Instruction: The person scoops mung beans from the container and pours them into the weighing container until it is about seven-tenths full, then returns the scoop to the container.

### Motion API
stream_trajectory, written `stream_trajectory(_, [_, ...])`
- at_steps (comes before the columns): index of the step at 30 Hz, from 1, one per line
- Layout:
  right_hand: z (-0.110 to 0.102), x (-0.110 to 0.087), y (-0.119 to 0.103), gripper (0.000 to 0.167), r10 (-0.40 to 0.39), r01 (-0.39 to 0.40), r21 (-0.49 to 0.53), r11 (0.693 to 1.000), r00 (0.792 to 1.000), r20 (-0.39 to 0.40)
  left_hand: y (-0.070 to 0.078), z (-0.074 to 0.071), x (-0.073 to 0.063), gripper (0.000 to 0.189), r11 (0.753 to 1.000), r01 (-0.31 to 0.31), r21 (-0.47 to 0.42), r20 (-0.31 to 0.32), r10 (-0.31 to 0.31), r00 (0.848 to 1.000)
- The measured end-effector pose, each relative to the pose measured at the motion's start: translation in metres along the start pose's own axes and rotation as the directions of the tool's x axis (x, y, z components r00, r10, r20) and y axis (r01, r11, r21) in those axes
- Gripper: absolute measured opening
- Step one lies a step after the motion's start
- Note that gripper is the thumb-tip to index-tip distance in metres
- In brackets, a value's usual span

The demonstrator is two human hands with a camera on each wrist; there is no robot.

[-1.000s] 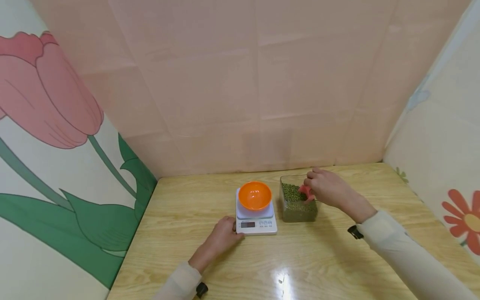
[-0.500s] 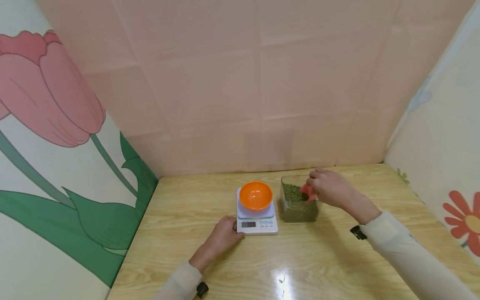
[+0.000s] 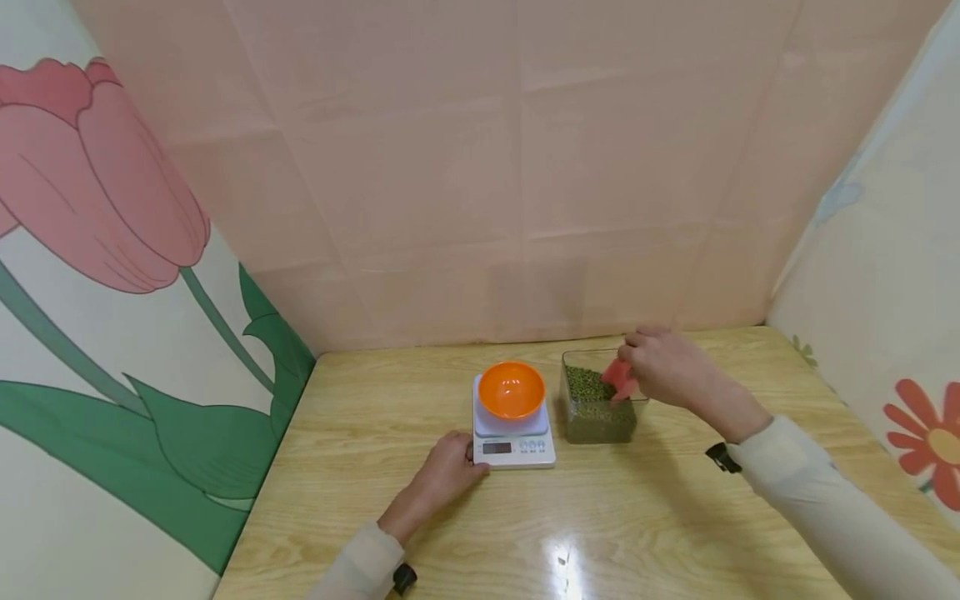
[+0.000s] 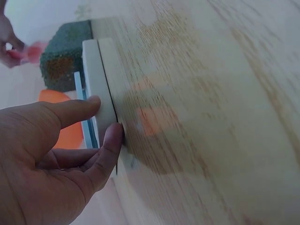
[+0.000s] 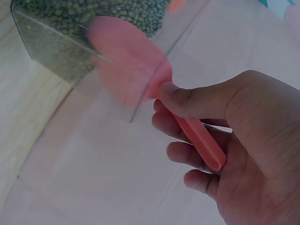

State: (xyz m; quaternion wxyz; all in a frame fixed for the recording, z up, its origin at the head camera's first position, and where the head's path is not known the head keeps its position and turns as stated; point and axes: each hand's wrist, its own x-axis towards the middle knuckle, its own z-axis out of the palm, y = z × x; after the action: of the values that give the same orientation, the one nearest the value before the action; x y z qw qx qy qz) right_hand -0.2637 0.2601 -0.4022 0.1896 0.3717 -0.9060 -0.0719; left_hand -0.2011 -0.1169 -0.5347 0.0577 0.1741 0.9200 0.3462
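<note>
My right hand grips the handle of a pink scoop. In the right wrist view the thumb presses near the scoop's neck and the fingers curl under the handle. The scoop's bowl dips inside a clear rectangular container of green mung beans. Left of the container stands a white kitchen scale, an orange bowl on its platform. No contents show in that bowl. My left hand holds the scale's front left corner between thumb and curled fingers. The digits on its display are unreadable.
The wooden table meets a pink covered wall just behind the container and scale. Flower-painted panels stand along both sides, one with a large tulip at left.
My right hand has shifted slightly right and up with the scoop, which is now tilted more within the container. The left hand stays on the scale.
</note>
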Motion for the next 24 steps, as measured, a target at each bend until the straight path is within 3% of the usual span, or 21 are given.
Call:
stream_trajectory(10, [-0.012,0.007,-0.002,0.019,0.020,-0.020,-0.080,0.997,1.000,0.004,-0.001,0.000,0.000,0.037,1.000,0.011,-0.008,0.007,-0.010,1.000])
stream_trajectory(24, [-0.021,0.010,0.001,0.017,0.052,-0.049,-0.038,0.998,0.995,0.089,-0.003,0.001,0.001,0.036,1.000,0.004,0.001,0.007,-0.004,1.000])
